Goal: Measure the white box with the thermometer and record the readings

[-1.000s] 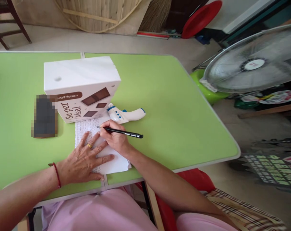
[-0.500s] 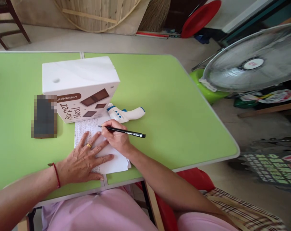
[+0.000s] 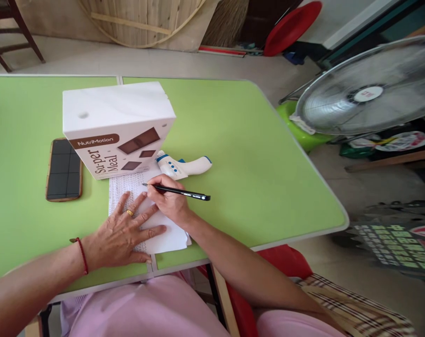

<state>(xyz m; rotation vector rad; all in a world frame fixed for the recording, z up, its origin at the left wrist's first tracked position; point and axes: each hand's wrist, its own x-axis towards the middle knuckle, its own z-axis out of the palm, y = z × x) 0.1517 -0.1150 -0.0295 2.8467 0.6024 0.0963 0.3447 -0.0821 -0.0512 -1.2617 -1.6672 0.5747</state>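
Note:
My left hand [image 3: 128, 229] lies flat with spread fingers on a sheet of paper [image 3: 170, 236], a ring on one finger. Closed around a black pen [image 3: 187, 192], my right hand [image 3: 170, 199] rests on the same paper, with the pen's tip at the written rows. Small rows of marks cover the paper's left part; its right part looks blank. Behind the paper stands a white NutriMotion box [image 3: 119, 112], whose lower edge meets the paper's top. A white and blue infrared thermometer [image 3: 184, 166] lies just beyond my right hand.
On the green table [image 3: 254, 154], a phone in a brown case [image 3: 64, 171] lies left of the box. A large fan [image 3: 369, 93] stands off the table's right end. A red stool [image 3: 286, 260] is below the near edge, beside a plaid cloth [image 3: 353, 304].
My right hand and the pen have shifted very slightly left. My left hand, the paper and the box look the same.

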